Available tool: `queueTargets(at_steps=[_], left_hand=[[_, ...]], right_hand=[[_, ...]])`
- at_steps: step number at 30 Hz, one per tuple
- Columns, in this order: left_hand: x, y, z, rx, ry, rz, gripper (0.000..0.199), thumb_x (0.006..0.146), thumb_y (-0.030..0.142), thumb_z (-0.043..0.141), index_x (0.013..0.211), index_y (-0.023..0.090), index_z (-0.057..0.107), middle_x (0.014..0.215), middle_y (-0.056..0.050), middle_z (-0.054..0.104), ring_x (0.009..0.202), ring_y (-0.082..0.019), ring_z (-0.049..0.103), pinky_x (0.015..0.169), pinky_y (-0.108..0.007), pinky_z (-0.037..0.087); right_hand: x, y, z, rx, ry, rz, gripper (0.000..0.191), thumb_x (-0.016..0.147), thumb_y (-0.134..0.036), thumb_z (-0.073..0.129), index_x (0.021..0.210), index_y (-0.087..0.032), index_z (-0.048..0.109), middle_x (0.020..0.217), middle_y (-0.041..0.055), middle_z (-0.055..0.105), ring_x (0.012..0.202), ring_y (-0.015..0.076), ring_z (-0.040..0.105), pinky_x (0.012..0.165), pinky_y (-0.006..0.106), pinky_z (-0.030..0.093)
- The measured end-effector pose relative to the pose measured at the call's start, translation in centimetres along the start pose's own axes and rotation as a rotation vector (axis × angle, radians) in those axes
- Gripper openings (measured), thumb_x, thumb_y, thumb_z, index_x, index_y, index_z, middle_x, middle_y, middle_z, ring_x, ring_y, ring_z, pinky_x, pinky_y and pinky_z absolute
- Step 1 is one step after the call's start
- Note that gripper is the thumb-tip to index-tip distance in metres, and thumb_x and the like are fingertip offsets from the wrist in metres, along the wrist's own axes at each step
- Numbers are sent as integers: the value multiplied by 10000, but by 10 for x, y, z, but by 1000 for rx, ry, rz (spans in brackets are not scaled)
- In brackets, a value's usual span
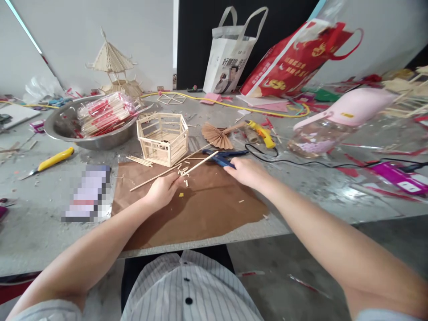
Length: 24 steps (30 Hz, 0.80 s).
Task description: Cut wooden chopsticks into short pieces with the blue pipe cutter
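Holding a wooden stick (203, 161) in your left hand (163, 191), fingers closed on it, above the brown sheet (217, 214) on the surface (297, 191). Right hand (247, 172) has blue pliers (217, 158), fingers round a handle, handles looking spread. Stick's far end crosses the pliers' head; can't tell if it's between the jaws.

Risks, my read: squeeze with the stick poorly seated and it could slip or splinter; a cut piece could fly, since the far end looks unsupported. Your left fingertips sit short of the pliers' head, so sliding them along the stick would put them at risk. Offcuts (186, 183) lie right by that hand, easy to scatter. Swing the stick far and left and you might knock the stick frame (157, 143).

Edges: sheet runs close to the surface's near edge, so loose bits swept near could drop to the floor. Phone (88, 191) sits just beside the sheet's left side. Far side's crowded: frame, paper fan (219, 136), glue gun (265, 136). Best room is near and right, over mostly bare sheet; bottle (310, 138) stands farther right, well apart.
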<state>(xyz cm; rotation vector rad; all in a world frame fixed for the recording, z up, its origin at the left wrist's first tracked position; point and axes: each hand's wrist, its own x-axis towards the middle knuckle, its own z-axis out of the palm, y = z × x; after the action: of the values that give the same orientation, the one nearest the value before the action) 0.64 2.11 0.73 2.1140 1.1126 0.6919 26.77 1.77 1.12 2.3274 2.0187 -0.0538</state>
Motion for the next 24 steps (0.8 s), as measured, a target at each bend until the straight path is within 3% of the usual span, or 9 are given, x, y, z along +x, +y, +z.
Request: queueTargets(at_steps=[5,8,10,13,15,18,20,24], left_hand=[[3,-3,3,-53,85,-37,335,772,422,401,830,144,578,687,-9,598,626,-104,526,595,-209,396],[3,0,4,-169,142,-65,380,737,425,460,966,135,550,750,-25,616,664,-116,545,601,-216,417],[2,4,4,-283,165,-44,460,733,409,476,1100,132,480,854,-48,621,761,-133,556,656,-228,431],[1,9,2,-397,180,-14,532,730,403,485,1181,131,410,937,-63,606,838,-140,543,698,-227,429],[1,11,1,-403,151,-20,518,722,423,488,1150,133,447,918,-54,606,806,-132,538,675,-214,422],[0,9,0,-362,9,-70,467,717,472,466,1001,111,554,756,-28,600,656,-104,515,578,-196,394],[1,7,1,-324,-46,-97,448,715,490,455,891,101,591,652,-6,561,570,-82,470,526,-189,361],[2,4,5,-259,-8,-110,408,715,491,452,763,109,584,566,27,471,511,-59,387,487,-181,309]], right_hand=[[-25,7,-28,90,248,94,411,765,-475,357,954,-155,530,767,115,614,719,248,577,550,298,377],[-48,8,-48,353,349,68,378,694,-513,470,884,-192,529,658,67,583,595,204,555,488,276,369],[-63,4,-55,684,308,45,359,657,-513,523,854,-213,511,526,1,510,424,137,476,397,247,336],[-76,-7,-52,1190,99,-52,317,657,-442,557,884,-229,494,398,-74,382,298,82,341,304,210,260],[-79,-18,-44,1415,-47,-118,296,657,-374,566,902,-223,498,360,-88,360,285,78,324,287,197,234],[-72,-36,-29,1612,-164,-183,277,662,-320,538,906,-192,513,331,-89,357,282,79,316,290,200,241],[-64,-46,-19,1682,-143,-200,263,664,-303,514,898,-182,521,358,-77,384,310,88,352,319,214,289],[-48,-61,-7,1674,-39,-223,282,678,-289,422,930,-203,514,721,26,578,684,161,560,527,268,440]])
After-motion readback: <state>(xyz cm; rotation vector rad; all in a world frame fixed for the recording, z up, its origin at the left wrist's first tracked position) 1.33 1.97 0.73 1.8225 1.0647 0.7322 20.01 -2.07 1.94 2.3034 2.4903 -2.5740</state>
